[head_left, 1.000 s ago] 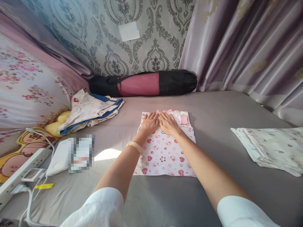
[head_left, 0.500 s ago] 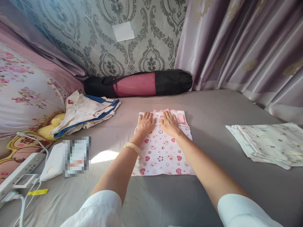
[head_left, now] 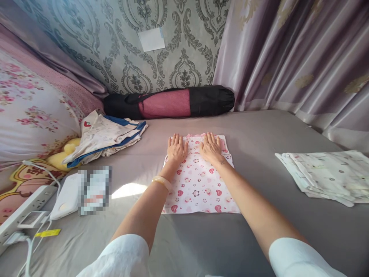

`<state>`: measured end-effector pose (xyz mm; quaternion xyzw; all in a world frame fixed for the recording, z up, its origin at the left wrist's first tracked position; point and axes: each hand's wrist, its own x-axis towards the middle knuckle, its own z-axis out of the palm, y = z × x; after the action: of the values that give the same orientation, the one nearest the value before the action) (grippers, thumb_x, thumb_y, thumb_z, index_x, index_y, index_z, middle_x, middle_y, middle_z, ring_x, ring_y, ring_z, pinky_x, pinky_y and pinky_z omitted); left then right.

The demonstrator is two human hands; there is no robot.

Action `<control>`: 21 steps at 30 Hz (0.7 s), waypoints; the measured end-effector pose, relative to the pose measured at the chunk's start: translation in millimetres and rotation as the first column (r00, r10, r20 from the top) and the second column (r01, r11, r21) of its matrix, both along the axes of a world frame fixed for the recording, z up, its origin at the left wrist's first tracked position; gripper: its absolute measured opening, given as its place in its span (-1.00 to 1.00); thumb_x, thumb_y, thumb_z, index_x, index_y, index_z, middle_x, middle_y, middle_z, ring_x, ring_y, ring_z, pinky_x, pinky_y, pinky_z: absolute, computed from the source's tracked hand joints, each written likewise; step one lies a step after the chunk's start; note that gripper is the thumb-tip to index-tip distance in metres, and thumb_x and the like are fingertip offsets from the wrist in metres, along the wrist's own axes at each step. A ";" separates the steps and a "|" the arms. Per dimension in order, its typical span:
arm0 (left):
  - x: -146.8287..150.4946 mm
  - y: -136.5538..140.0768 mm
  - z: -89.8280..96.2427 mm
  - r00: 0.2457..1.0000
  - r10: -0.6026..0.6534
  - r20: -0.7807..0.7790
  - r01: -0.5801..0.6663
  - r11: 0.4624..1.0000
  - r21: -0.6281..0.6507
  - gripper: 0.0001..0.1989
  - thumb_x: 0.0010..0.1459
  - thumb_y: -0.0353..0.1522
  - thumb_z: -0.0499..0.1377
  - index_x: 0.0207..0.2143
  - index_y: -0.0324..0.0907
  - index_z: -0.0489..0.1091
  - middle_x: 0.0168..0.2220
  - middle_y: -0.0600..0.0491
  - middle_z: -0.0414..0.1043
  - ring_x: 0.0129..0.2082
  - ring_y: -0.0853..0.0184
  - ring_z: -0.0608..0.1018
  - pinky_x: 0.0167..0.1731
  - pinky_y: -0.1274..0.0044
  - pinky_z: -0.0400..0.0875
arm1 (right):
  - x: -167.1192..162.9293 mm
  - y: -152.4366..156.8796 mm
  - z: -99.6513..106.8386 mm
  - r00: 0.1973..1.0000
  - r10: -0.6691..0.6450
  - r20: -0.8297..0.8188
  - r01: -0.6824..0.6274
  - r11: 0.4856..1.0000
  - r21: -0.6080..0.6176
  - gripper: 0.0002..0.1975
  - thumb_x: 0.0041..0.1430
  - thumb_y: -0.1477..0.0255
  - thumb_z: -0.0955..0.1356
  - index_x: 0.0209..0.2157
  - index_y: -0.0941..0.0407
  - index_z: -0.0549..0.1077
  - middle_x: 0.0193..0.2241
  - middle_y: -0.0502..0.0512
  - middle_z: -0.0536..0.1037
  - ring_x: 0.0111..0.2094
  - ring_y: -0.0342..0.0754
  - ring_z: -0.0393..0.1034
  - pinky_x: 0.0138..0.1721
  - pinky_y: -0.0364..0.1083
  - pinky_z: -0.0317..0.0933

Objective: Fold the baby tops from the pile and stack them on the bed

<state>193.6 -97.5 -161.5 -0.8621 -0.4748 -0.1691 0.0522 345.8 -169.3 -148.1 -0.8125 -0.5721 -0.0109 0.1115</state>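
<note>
A folded white garment [head_left: 198, 188], printed with red hearts, flowers and small figures, lies flat on the grey bed sheet [head_left: 253, 134]. Pink trim shows along its far edge. My left hand [head_left: 177, 149] rests palm down on the garment's far left part, fingers stretched out. On the far right part my right hand [head_left: 211, 148] lies flat too, fingers stretched and covering some of a pink patch. Neither hand grasps the cloth. A pale bangle [head_left: 162, 181] circles my left wrist.
Folded pale cloths [head_left: 325, 173] lie at the right, and a stack of clothes [head_left: 106, 134] at the left. A black and pink mat bag [head_left: 167, 103] lies along the wall. A power strip [head_left: 27, 209], cables and a white power bank [head_left: 67, 196] are at the near left.
My hands have slid slightly apart across the top of the garment, the left one a little left, the right one a little right. The garment stays in place.
</note>
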 end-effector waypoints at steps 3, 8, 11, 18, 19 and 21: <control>0.6 2.1 -0.9 0.999 0.008 -0.041 -0.011 0.997 -0.070 -0.39 0.38 -0.14 -0.24 0.25 -0.34 0.21 0.31 -0.23 0.17 0.34 0.09 0.18 0.32 0.23 -0.03 | 1.9 -2.8 -2.7 0.999 -0.050 -0.005 0.050 0.999 -0.015 -0.35 0.37 0.32 0.01 0.35 0.42 0.03 0.38 0.35 0.02 0.39 0.15 -0.16 0.35 0.16 -0.31; 0.5 3.5 0.3 0.998 0.001 -0.057 -0.007 0.994 -0.109 -0.39 0.38 -0.14 -0.24 0.25 -0.34 0.20 0.31 -0.22 0.18 0.32 0.08 0.21 0.30 0.24 0.02 | 1.0 -4.0 -6.7 0.998 -0.061 -0.006 0.061 0.997 -0.035 -0.36 0.37 0.33 0.00 0.35 0.40 0.03 0.38 0.32 0.02 0.39 0.13 -0.15 0.34 0.15 -0.29; 0.3 3.2 0.2 0.999 0.001 -0.046 -0.007 0.994 -0.113 -0.38 0.38 -0.13 -0.23 0.25 -0.36 0.21 0.31 -0.23 0.18 0.32 0.08 0.21 0.30 0.23 0.03 | 0.4 -3.9 -5.1 0.998 -0.064 -0.012 0.063 0.997 -0.041 -0.36 0.37 0.33 0.00 0.35 0.40 0.04 0.38 0.31 0.01 0.39 0.12 -0.16 0.35 0.15 -0.31; -0.1 0.9 -0.8 0.998 0.053 0.026 -0.053 0.999 -0.005 -0.36 0.38 -0.15 -0.29 0.28 -0.39 0.17 0.33 -0.22 0.14 0.37 0.10 0.11 0.35 0.24 -0.10 | 15.0 -2.2 4.2 0.995 -0.068 -0.076 0.062 0.996 -0.071 -0.35 0.36 0.32 -0.03 0.35 0.39 0.06 0.39 0.32 0.00 0.39 0.11 -0.15 0.35 0.12 -0.26; -0.2 0.9 -0.8 0.998 0.056 0.031 -0.057 0.998 0.005 -0.35 0.38 -0.14 -0.29 0.28 -0.39 0.15 0.34 -0.22 0.11 0.38 0.10 0.08 0.35 0.23 -0.13 | 18.4 -2.5 3.8 0.995 -0.082 -0.063 0.079 0.995 -0.053 -0.35 0.36 0.32 -0.03 0.34 0.40 0.06 0.39 0.33 -0.01 0.40 0.12 -0.17 0.35 0.13 -0.27; -0.3 1.7 -0.8 0.998 0.057 0.021 -0.056 0.998 -0.026 -0.35 0.38 -0.13 -0.28 0.29 -0.39 0.15 0.35 -0.23 0.10 0.38 0.08 0.08 0.35 0.22 -0.11 | 24.6 -3.6 0.3 0.993 -0.113 -0.035 0.112 0.993 -0.025 -0.34 0.35 0.32 -0.02 0.34 0.42 0.06 0.39 0.35 -0.03 0.40 0.14 -0.20 0.35 0.15 -0.31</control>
<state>193.3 -95.8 -162.3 -0.8471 -0.5016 -0.1707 0.0407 370.4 -172.9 -147.8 -0.8447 -0.5234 0.0041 0.1120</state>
